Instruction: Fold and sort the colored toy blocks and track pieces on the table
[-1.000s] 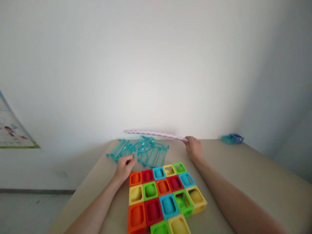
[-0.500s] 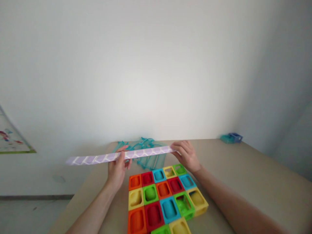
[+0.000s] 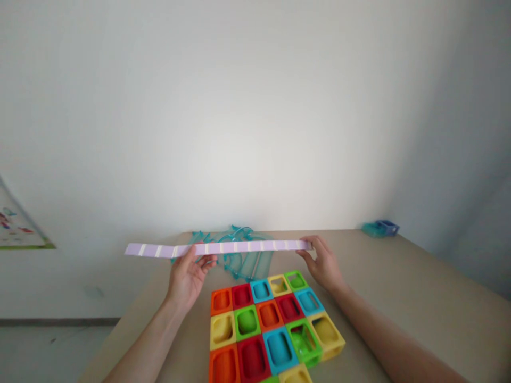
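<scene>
A long lilac strip with pale cross bands point(image 3: 235, 247) is held level above the table, spanning both hands. My left hand point(image 3: 187, 276) grips it left of its middle, thumb in front and the other fingers curled below; its left part sticks out past this hand. At the strip's right end, my right hand point(image 3: 322, 263) pinches it between thumb and fingers. Below and nearer to me lies a block of coloured hollow cubes point(image 3: 268, 315) in orange, red, blue, yellow and green, set in rows. Its near edge is cut off by the frame.
Translucent teal plastic pieces point(image 3: 249, 264) lie behind the strip near the wall. A dark blue hollow cube point(image 3: 387, 227) and a teal piece point(image 3: 372, 230) sit at the table's far right. A poster point(image 3: 19, 226) hangs on the left wall.
The strip has shifted right and turned, from slanting to nearly level. My right hand has moved right with its end, and my left hand has turned to show more of its palm.
</scene>
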### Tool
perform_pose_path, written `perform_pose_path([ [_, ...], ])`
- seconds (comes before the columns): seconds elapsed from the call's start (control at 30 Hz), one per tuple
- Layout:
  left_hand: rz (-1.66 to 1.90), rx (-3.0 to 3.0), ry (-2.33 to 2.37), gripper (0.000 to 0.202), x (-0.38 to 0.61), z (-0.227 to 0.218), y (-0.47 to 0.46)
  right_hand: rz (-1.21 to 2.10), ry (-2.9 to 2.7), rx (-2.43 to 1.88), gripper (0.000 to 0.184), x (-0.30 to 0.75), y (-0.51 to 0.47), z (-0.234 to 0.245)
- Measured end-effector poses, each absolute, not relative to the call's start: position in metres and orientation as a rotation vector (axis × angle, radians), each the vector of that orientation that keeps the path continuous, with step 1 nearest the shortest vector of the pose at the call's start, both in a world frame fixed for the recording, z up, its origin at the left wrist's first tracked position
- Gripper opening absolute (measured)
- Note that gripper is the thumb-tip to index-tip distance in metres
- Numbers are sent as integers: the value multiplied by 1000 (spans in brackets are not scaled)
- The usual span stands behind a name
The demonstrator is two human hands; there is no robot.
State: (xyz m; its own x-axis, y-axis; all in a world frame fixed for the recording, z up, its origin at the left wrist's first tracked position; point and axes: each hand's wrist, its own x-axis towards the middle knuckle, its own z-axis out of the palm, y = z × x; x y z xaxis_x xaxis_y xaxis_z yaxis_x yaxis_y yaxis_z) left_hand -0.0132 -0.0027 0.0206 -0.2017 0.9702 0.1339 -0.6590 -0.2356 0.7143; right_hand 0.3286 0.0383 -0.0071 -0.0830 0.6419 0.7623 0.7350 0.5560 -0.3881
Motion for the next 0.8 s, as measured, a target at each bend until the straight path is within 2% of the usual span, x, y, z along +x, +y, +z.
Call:
perform_pose_path([
  [0.17, 1690, 704, 609, 13, -16, 20, 0, -17, -1624, -1301, 26, 345, 62, -22],
  [0.37, 1502, 851, 607, 40, -9, 16, -8, 65, -1483, -1448, 36, 359, 80, -31],
  [0.57, 1492, 1007, 729, 26, -9, 3, -6, 64, -1482, -1572, 34, 364, 92, -31],
  [0.8, 1261, 1467, 778, 24, -3, -2, -12, -39, -1550, -1678, 31, 366, 112, -35],
])
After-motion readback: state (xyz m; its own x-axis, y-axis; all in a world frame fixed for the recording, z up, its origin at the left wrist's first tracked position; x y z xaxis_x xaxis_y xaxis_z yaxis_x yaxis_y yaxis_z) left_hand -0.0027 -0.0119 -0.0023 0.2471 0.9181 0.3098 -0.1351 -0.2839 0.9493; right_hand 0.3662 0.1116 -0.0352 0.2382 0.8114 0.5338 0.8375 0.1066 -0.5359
